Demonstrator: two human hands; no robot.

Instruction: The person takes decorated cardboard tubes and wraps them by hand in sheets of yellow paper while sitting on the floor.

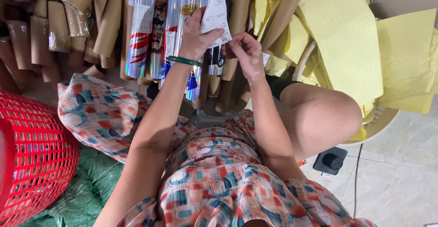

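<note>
The left hand (197,37) pinches a white label (215,20), its grip closed on the lower edge. The right hand (246,53) grips the label's bottom corner, above shiny rolls (150,26).

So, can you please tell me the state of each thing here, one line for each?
White label sheet: held up, pinched by both hands.
Left hand: closed on the sheet's left side.
Right hand: fingertips at the sheet's lower corner.
Shiny foil rolls: rolled up, lying side by side.
Cardboard tubes: bare, piled.
Yellow paper sheets: loose, stacked untidily.
Red basket: lying on its side.
</note>
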